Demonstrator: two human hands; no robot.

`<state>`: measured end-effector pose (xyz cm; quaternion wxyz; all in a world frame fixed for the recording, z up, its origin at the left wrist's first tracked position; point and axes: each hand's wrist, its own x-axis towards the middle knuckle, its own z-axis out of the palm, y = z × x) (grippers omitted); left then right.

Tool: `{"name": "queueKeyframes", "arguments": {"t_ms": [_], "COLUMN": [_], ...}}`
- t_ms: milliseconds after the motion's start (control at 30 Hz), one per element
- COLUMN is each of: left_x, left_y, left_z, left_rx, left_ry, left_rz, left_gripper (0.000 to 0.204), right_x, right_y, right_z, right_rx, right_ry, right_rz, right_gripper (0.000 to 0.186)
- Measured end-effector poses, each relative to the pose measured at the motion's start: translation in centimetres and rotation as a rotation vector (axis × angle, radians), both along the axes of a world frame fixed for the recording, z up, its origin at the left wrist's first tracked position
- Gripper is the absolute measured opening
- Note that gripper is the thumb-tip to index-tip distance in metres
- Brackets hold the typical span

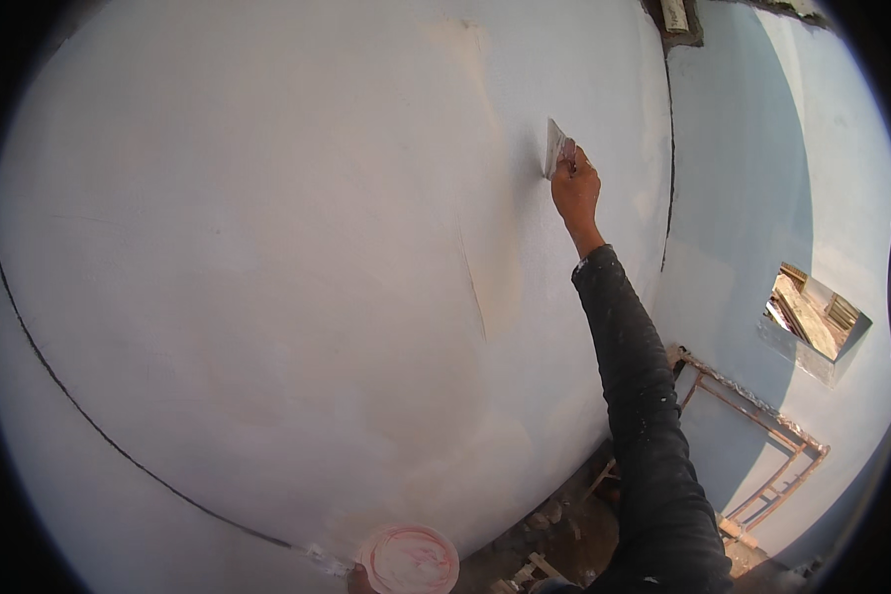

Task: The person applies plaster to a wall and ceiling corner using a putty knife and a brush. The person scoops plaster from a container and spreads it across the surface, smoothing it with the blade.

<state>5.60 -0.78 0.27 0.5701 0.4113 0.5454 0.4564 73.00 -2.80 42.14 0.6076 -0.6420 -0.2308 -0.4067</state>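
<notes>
My right hand (575, 193) grips a flat metal scraper (556, 148), held up against the white plastered wall (267, 198) in the upper right of its face, with the arm stretched out in a dark, spattered sleeve. Faint streaks and beige patches show on the wall below and around the blade. At the lower edge my left hand (358, 579), mostly out of view, grips a round, pale pink lid or tray (409, 557) smeared with whitish material.
A bluish side wall (723, 178) stands at right, with a square opening (812, 312) showing timber. Below it is a pinkish pipe frame (762, 465). Rubble (540, 535) lies at the wall's foot. Dark cracks or grooves run along the wall at left and at the corner.
</notes>
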Motion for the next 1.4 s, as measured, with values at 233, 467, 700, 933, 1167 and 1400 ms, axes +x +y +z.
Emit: {"name": "queueKeyframes", "arguments": {"t_ms": [233, 467, 700, 933, 1167, 1400], "left_x": [0.1, -0.5, -0.4, 0.3, -1.3, -2.5], "left_y": [-1.2, -0.9, -0.9, -1.3, 0.9, -1.0], "left_z": [3.3, 2.2, 0.0, 3.1, -2.0, 0.2], "left_rx": [0.141, -0.019, 0.099, -0.006, 0.055, 0.302], "left_ry": [0.201, 0.010, 0.023, 0.101, -0.039, 0.272], "left_rz": [-0.048, 0.005, -0.089, 0.008, 0.016, -0.094], "left_gripper": [0.052, 0.051, 0.053, 0.054, 0.049, 0.048], "right_x": [-6.9, -17.4, -19.6, -17.2, -12.7, -17.3], "right_y": [4.3, 5.1, 0.4, 1.6, 2.9, 5.0], "right_z": [7.0, -17.2, -42.6, -28.3, 1.9, -8.4], "right_rx": [-0.171, -0.514, -0.749, -0.236, -0.112, -0.461], "right_ry": [-0.317, -0.576, -0.220, -0.166, -0.605, -0.615], "right_rz": [-0.034, 0.184, 0.333, 0.276, 0.032, 0.153], "right_gripper": [0.039, 0.061, 0.053, 0.052, 0.042, 0.057]}}
